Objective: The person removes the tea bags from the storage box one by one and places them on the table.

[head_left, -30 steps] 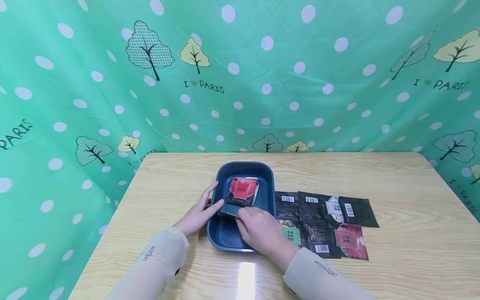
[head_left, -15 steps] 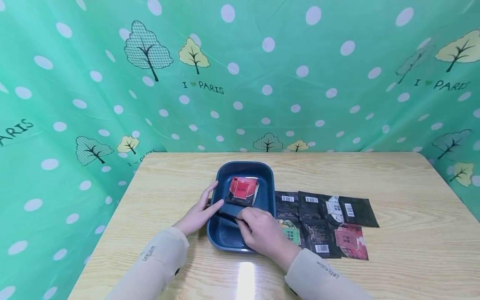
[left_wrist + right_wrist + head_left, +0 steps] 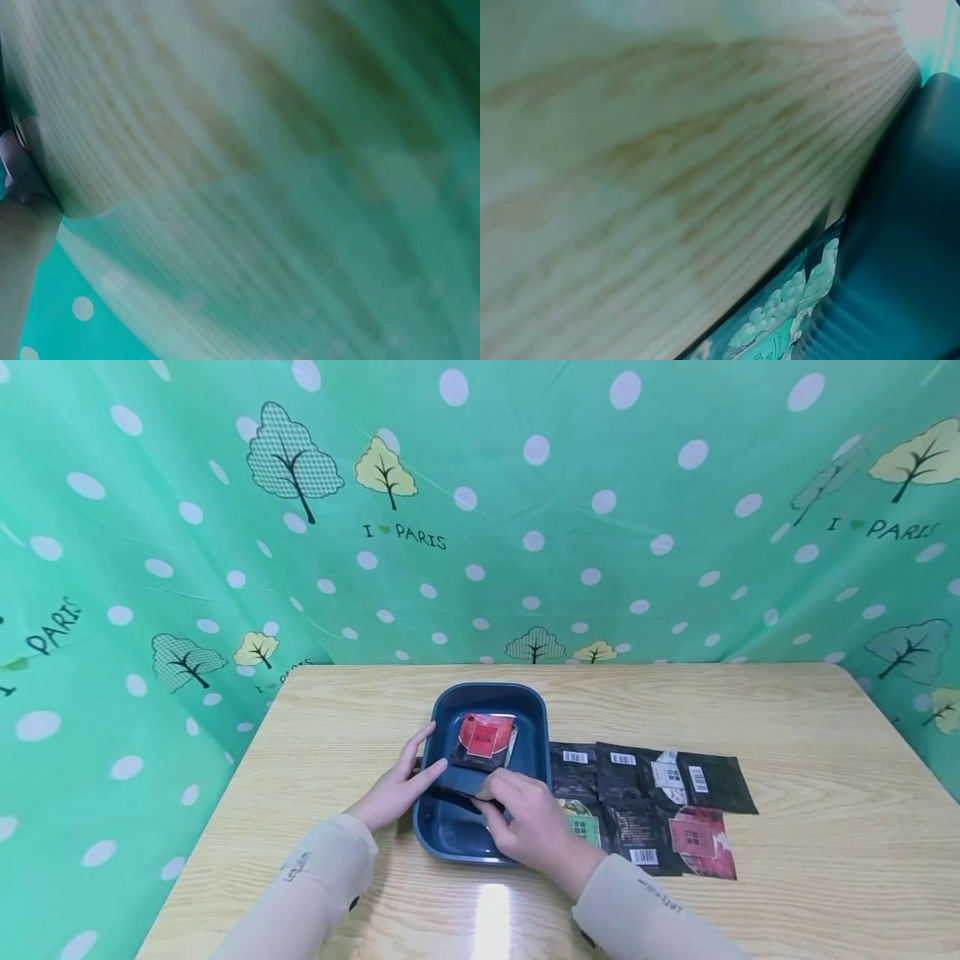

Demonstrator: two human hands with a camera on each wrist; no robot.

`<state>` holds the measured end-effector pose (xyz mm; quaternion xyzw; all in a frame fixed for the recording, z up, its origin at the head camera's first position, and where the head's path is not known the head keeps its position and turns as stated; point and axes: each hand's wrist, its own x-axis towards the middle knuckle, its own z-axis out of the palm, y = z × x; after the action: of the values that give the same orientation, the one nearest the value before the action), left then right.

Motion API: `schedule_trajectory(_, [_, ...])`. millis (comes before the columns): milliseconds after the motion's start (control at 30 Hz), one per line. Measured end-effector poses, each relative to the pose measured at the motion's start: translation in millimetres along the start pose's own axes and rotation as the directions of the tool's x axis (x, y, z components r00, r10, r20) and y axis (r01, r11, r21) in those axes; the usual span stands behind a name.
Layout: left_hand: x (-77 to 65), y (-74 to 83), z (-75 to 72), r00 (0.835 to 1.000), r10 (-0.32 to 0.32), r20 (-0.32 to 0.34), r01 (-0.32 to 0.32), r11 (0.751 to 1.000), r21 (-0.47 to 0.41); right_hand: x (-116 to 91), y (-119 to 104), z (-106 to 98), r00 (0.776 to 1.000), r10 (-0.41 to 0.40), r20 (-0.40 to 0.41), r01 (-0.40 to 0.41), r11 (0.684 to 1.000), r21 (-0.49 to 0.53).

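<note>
In the head view a dark blue rectangular container (image 3: pixel 491 857) stands on the table. My right hand (image 3: pixel 528 822) reaches over its near right part and pinches a dark sachet (image 3: pixel 457 797), which is tilted and partly hidden by the fingers. Straight fingers of my left hand (image 3: pixel 397 785) touch the container's left rim, the thumb lying over it near the dark sachet's left end. Farther back inside lies a red and black sachet (image 3: pixel 482 742) on top of another packet. Only a small part of the left hand (image 3: pixel 26 176) shows in the left wrist view.
Right of the container, several flat sachets lie in two rows, among them a black one (image 3: pixel 717 783), a pink one (image 3: pixel 699 842) and a green-labelled one (image 3: pixel 583 825). The wooden table (image 3: pixel 825 760) meets a green polka-dot curtain (image 3: pixel 480 527) behind.
The dark sachet in my right hand has tilted, its green-printed face no longer showing. My right hand has shifted only slightly; the left hand stays on the rim.
</note>
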<state>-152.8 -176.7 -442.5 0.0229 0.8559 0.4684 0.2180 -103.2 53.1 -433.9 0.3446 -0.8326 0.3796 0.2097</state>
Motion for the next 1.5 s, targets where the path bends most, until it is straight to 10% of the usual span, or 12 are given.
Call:
schedule_trajectory(367, [2.0, -2.6, 2.6, 1.000, -0.001, -0.012, 0.002, 1.000, 0.027, -5, 6, -3, 0.991, -0.021, -0.131, 0.034, 0.995, 0.094])
schedule_trajectory(767, [0.9, -3.7, 2.6, 1.000, 0.009, -0.017, -0.009, 1.000, 0.020, -16, 6, -17, 0.935, 0.251, -0.250, -0.187, 0.949, 0.254])
schedule_trajectory(867, [0.8, -3.0, 3.0, 1.000, -0.003, -0.015, 0.003, 1.000, 0.014, -16, 2, -23, 0.875, 0.429, -0.225, -0.336, 0.872, 0.358])
schedule_trajectory(1167, [1.4, -2.6, 4.7, 1.000, -0.008, -0.018, 0.008, 1.000, -0.003, -18, 2, -45, 0.580, 0.801, -0.147, -0.636, 0.558, 0.533])
schedule_trajectory(1500, [0.3, -2.4, 4.5, 1.000, -0.022, -0.015, 0.022, 1.000, -0.007, -35, 13, -64, 0.432, 0.894, -0.122, -0.627, 0.395, 0.672])
